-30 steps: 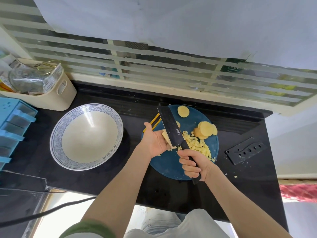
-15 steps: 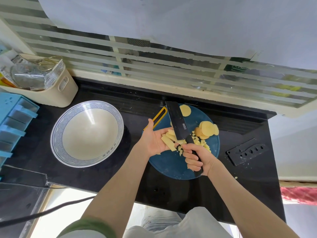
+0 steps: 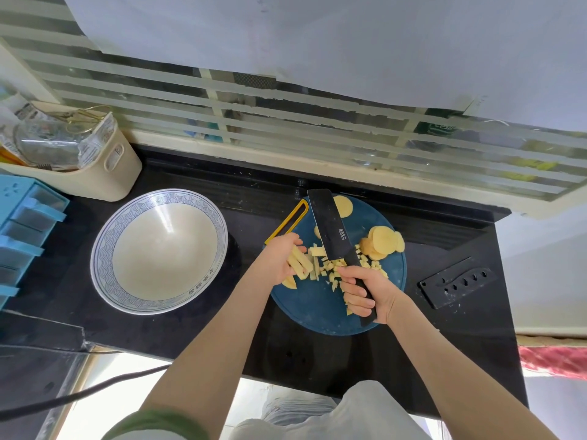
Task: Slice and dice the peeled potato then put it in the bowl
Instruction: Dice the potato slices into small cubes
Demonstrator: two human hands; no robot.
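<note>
More dice now beside one knife, right hand tight around it, left hand curled on three potato sticks.

Centre: bare counter strip between bowl and my board, passable | upper left: beige caddy behind bowl | right: knife sheath beside board | yellow peeler at board's upper-left edge

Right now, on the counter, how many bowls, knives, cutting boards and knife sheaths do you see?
Bowls: 1, the white bowl
Knives: 1, the black knife, held by the right hand
Cutting boards: 1, the blue board
Knife sheaths: 1, the black sheath
Total: 4
</note>
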